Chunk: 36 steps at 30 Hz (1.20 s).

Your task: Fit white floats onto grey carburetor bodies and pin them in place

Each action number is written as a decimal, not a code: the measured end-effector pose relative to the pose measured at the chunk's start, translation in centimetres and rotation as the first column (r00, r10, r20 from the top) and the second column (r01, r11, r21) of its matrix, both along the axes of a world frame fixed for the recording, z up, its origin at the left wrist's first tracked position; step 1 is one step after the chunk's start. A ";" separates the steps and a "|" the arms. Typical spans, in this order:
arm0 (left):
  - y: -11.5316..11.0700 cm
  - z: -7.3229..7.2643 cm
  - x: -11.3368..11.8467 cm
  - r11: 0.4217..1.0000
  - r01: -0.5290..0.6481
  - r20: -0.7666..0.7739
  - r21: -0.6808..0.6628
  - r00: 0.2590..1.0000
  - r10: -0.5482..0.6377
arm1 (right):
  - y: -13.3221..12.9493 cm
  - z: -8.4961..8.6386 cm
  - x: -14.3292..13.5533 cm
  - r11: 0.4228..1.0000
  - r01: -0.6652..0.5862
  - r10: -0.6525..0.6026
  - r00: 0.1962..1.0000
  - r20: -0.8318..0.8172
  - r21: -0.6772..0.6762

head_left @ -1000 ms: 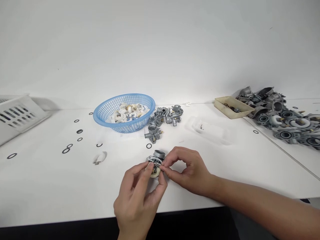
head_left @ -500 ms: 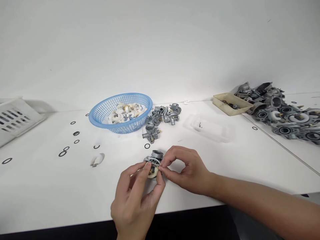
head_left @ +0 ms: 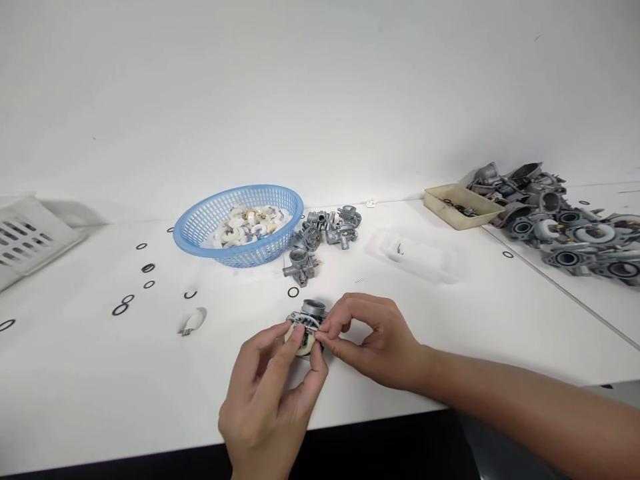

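Observation:
In front of me on the white table (head_left: 150, 387) is a grey metal carburetor (head_left: 314, 307) with a cream-white plastic float (head_left: 290, 333) on its near side. My left hand (head_left: 273, 393) is closed around it, fingers on both sides of the float. From the right, my right hand (head_left: 375, 337) pinches thumb and forefinger together at the float's edge. A thin silvery pin (head_left: 310, 329) seems to lie at those fingertips; its end is hidden by them. Behind the carburetor lies a black rubber ring (head_left: 293, 292).
A blue basket (head_left: 200, 251) holds white floats. Beside it stand several carburetors (head_left: 300, 263). A clear plastic tray (head_left: 435, 263), a cream tray (head_left: 463, 222) and piled carburetor parts (head_left: 565, 230) are to the right. One loose float (head_left: 194, 321), several black rings (head_left: 120, 309) and a white crate (head_left: 30, 233) are left.
The view has shifted slightly. Both hands keep nearly the same hold on the carburetor, with only small finger movement at the float.

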<state>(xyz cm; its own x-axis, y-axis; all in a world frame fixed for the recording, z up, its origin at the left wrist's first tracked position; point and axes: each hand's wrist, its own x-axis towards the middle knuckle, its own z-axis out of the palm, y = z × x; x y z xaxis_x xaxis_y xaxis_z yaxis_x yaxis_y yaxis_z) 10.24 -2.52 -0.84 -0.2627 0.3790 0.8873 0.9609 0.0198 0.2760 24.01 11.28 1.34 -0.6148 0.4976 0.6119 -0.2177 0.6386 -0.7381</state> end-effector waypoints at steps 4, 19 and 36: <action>-0.1 0.0 -0.2 1.000 0.020 0.001 0.010 1.000 -0.020 | 0.1 0.0 0.0 1.000 0.012 -0.012 1.000 0.011 0.015; 0.1 0.2 -0.2 1.000 0.014 0.008 0.008 1.000 -0.014 | 0.4 -0.1 -0.1 1.000 0.005 -0.005 0.999 0.032 0.016; 0.3 0.2 0.0 0.999 -0.035 0.014 0.004 0.999 0.035 | 0.5 -0.1 -0.4 0.999 -0.016 0.018 0.999 -0.046 0.038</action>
<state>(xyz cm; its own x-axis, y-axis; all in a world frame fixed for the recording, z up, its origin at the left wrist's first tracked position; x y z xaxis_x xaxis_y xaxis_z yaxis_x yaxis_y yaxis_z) 10.26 -2.23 -0.63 -0.2885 0.3655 0.8850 0.9556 0.0525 0.2899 23.63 11.76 1.25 -0.5937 0.4630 0.6581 -0.2622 0.6619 -0.7022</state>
